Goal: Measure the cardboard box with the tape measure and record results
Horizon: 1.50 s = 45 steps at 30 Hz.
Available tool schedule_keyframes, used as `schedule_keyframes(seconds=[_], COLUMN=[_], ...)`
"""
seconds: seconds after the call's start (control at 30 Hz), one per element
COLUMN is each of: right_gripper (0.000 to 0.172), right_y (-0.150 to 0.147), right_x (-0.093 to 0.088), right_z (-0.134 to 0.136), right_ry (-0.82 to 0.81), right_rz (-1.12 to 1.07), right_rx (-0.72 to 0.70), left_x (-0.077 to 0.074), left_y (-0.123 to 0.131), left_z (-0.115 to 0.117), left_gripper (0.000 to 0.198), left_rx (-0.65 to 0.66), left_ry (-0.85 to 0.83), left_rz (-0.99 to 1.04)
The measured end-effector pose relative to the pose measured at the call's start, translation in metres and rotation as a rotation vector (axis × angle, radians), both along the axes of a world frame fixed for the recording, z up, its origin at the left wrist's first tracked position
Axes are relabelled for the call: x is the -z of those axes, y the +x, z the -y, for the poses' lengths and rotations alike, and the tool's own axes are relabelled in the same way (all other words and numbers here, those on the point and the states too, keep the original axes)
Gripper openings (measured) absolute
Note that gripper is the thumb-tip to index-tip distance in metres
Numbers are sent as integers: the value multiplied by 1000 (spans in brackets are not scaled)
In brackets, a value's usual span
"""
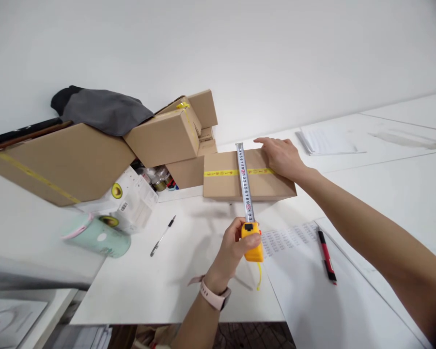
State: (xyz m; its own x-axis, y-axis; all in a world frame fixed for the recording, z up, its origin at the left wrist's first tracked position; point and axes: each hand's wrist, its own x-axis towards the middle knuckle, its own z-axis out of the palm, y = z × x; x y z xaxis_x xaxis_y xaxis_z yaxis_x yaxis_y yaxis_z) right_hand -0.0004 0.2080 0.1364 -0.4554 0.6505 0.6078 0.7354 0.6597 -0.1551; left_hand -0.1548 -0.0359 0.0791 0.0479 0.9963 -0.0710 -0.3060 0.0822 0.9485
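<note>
Tape [244,182] runs from a yellow case [253,249] across a box [221,186] near the far edge of the tabletop [160,286]. Its hook looks barely caught on the box's far rim; slack or tilt could free it to snap back. Left hand [234,245] fingers [235,229] wrap the case, just short of the box; right hand [281,156] lies flat on the box, just right of the tape.

bare table [189,271] ahead; stacked boxes [167,135] block the left.
</note>
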Motion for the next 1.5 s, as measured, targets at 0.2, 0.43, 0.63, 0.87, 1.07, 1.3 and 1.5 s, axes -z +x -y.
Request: schedule_keyframes(seconds=[0.2, 0.43, 0.63, 0.87, 1.07, 1.3, 1.5], right_gripper=[63, 62, 52, 48, 51, 56, 58], right_y=[-3, -6, -10, -11, -9, -3, 12], right_x=[-7, -9, -7, -6, -5, 2, 35], right_z=[4, 1, -2, -4, 0, 29, 64], right_ry=[55, 80, 105, 43, 51, 82, 50], right_rz=[228, 327, 338, 259, 256, 129, 143], right_rx=[4, -64, -74, -94, -88, 96, 19], left_x=[7, 22, 29, 32, 40, 54, 57], left_y=[-11, -27, -29, -17, -15, -16, -20], left_z=[11, 16, 13, 13, 12, 42, 100], left_gripper=[42, 45, 49, 53, 54, 72, 78], left_rx=[43, 82, 101, 113, 125, -16, 7], left_ry=[-42, -47, -62, -50, -24, 41, -98], left_rz=[-4, 19, 12, -14, -29, -52, -93])
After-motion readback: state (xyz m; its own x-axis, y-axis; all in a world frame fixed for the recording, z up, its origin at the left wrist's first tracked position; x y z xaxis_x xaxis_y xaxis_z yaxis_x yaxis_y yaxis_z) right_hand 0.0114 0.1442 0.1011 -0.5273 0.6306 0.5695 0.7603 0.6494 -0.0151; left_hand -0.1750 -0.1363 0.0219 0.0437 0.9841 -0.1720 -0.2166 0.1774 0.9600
